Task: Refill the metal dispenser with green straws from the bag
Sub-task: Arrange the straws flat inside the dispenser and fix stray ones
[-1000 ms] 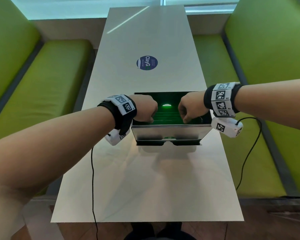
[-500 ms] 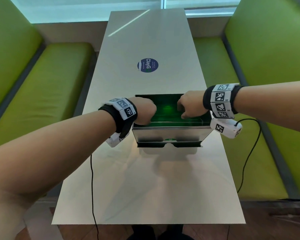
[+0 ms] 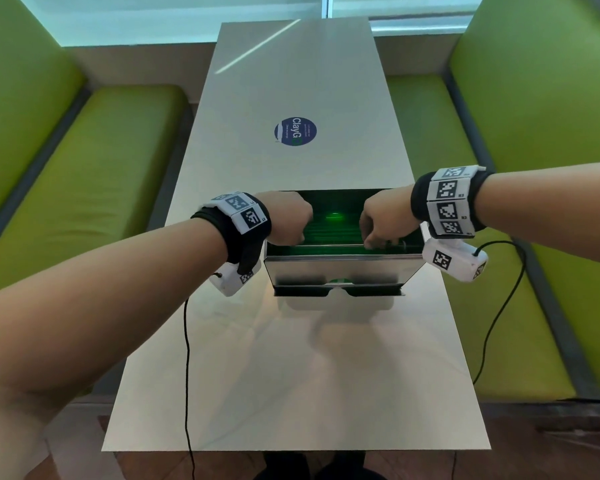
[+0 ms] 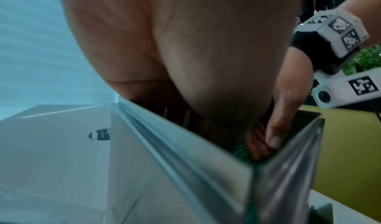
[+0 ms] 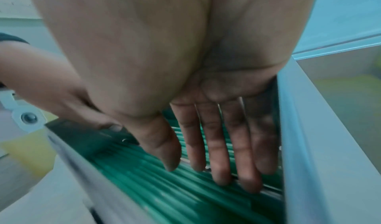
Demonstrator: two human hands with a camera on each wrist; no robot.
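Both hands are down inside the open top of the metal dispenser, which stands mid-tabletop. The green straws lie flat inside it, running side to side — a full layer of them in the right wrist view. The right hand has its grip wide, fingers straight and spread, resting on the straws at the right end. The left hand reaches in at the left end — knuckles up from the head camera, but its grip I cannot tell; palm blocks the wrist view. A round blue sticker sits further up the tabletop.
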